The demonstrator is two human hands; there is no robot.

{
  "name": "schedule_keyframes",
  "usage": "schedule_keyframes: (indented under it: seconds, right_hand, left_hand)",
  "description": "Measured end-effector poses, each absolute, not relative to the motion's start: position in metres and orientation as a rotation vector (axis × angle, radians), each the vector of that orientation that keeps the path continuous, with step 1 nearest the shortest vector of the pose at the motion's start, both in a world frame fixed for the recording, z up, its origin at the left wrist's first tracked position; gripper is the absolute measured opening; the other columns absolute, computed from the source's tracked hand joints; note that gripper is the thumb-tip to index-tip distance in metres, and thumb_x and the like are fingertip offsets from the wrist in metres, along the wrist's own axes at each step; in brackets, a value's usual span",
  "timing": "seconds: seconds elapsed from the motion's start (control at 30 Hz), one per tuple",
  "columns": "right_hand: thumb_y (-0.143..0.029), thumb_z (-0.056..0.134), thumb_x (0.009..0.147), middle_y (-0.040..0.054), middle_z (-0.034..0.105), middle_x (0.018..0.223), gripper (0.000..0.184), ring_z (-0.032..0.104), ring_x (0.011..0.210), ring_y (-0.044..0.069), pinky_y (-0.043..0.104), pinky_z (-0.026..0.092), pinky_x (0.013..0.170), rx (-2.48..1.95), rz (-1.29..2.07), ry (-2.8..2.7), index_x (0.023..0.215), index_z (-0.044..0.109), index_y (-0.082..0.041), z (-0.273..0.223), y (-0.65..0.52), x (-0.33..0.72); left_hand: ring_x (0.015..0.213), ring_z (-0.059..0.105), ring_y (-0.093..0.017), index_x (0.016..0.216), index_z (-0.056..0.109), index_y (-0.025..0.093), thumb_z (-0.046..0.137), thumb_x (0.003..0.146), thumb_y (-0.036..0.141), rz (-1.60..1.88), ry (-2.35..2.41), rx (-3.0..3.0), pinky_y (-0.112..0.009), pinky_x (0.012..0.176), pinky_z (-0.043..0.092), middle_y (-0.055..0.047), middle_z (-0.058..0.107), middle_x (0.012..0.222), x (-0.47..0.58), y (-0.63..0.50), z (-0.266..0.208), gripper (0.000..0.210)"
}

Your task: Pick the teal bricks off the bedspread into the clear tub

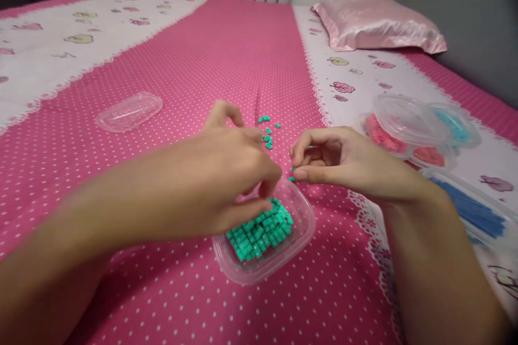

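Note:
A clear plastic container [306, 222] stands in front of me, with small teal interlocking pieces [263, 232] packed in rows inside it. My left hand [238, 167] arches over its rim, thumb and index fingertips close together just above the pieces; whether anything is between them is hidden. To the right of the container, my right hand [335, 159] pinches a small teal piece between thumb and index finger. Another teal piece [291, 178] lies right beneath that thumb. Beyond the hands, several loose teal pieces [267, 139] are scattered on the pink dotted bedspread [194, 70].
A clear lid [130, 112] lies flat at the left. On the right are lidded containers with red pieces [384, 133] and light-blue pieces [455, 124], plus a box of blue pieces [471, 207]. A pink pillow [376, 22] rests at the far right.

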State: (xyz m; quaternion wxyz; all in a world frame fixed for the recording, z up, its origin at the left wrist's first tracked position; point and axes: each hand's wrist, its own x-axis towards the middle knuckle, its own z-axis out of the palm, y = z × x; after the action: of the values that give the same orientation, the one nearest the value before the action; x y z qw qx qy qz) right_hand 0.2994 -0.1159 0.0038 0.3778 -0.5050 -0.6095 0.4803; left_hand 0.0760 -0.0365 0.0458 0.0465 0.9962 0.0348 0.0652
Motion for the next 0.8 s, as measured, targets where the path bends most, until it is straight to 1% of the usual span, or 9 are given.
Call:
schedule_keyframes:
  seconds: [0.07,0.17,0.23,0.3,0.37,0.43,0.5,0.67,0.8]
  right_hand:
    - [-0.022,0.085,0.073,-0.0032,0.066,0.075,0.021,0.055,0.062,0.008,0.022,0.044,0.057,-1.283,1.256,-1.557,0.08,0.066,-0.018,0.006,-0.117,0.295]
    - [-0.022,0.087,0.072,-0.0021,0.068,0.078,0.022,0.06,0.065,0.009,0.021,0.046,0.057,-1.242,1.303,-1.525,0.08,0.067,-0.019,0.008,-0.118,0.288]
    - [-0.02,0.087,0.071,-0.0029,0.069,0.077,0.023,0.062,0.065,0.01,0.021,0.047,0.057,-1.219,1.332,-1.488,0.08,0.066,-0.019,0.007,-0.118,0.285]
    - [-0.018,0.087,0.07,-0.0038,0.068,0.073,0.024,0.064,0.065,0.01,0.021,0.047,0.056,-1.226,1.343,-1.45,0.08,0.065,-0.02,0.007,-0.118,0.283]
    - [-0.017,0.087,0.069,-0.004,0.068,0.071,0.026,0.064,0.064,0.011,0.021,0.047,0.055,-1.241,1.347,-1.415,0.077,0.063,-0.02,0.007,-0.119,0.283]
    - [-0.016,0.088,0.068,-0.0039,0.069,0.07,0.028,0.065,0.064,0.011,0.021,0.047,0.056,-1.242,1.351,-1.409,0.076,0.062,-0.02,0.007,-0.118,0.284]
    - [-0.014,0.087,0.068,-0.0036,0.07,0.072,0.026,0.066,0.065,0.011,0.021,0.047,0.056,-1.24,1.344,-1.433,0.077,0.063,-0.02,0.008,-0.118,0.284]
    - [-0.011,0.082,0.073,-0.0057,0.07,0.071,0.017,0.064,0.066,0.008,0.019,0.046,0.056,-1.257,1.335,-1.534,0.079,0.07,-0.021,0.011,-0.117,0.283]
    - [-0.016,0.082,0.074,-0.0055,0.069,0.07,0.013,0.063,0.063,0.01,0.022,0.044,0.054,-1.305,1.327,-1.56,0.076,0.07,-0.021,0.011,-0.118,0.281]
  left_hand:
    - [0.062,0.05,-0.011,0.075,0.065,0.022,0.056,0.095,0.029,0.343,0.185,3.033,-0.042,0.101,0.034,0.004,0.059,0.064,0.073,-0.031,0.054,0.023]
    - [0.071,0.056,-0.013,0.084,0.067,0.023,0.056,0.097,0.038,0.519,0.249,3.035,-0.042,0.101,0.034,0.004,0.063,0.071,0.077,-0.034,0.052,0.023]
    - [0.075,0.058,-0.014,0.087,0.067,0.022,0.056,0.097,0.04,0.574,0.258,3.032,-0.042,0.101,0.032,0.005,0.064,0.073,0.082,-0.04,0.047,0.023]
    - [0.073,0.057,-0.013,0.084,0.068,0.022,0.058,0.097,0.038,0.596,0.285,3.036,-0.044,0.098,0.031,0.005,0.062,0.071,0.086,-0.044,0.043,0.023]
    - [0.065,0.052,-0.012,0.077,0.067,0.021,0.057,0.098,0.036,0.625,0.324,3.059,-0.045,0.096,0.031,0.005,0.058,0.065,0.088,-0.045,0.042,0.028]
    - [0.06,0.048,-0.011,0.071,0.066,0.021,0.054,0.098,0.035,0.637,0.338,3.087,-0.046,0.096,0.032,0.004,0.054,0.061,0.087,-0.043,0.041,0.034]
    - [0.057,0.047,-0.009,0.07,0.066,0.02,0.051,0.098,0.037,0.62,0.329,3.097,-0.047,0.1,0.033,0.004,0.055,0.06,0.085,-0.04,0.041,0.036]
    - [0.056,0.049,-0.008,0.071,0.067,0.019,0.051,0.096,0.034,0.456,0.304,3.095,-0.048,0.102,0.034,0.004,0.058,0.062,0.082,-0.04,0.042,0.034]
    - [0.057,0.05,-0.009,0.069,0.066,0.02,0.052,0.095,0.03,0.443,0.292,3.095,-0.046,0.103,0.033,0.003,0.058,0.063,0.081,-0.042,0.04,0.031]
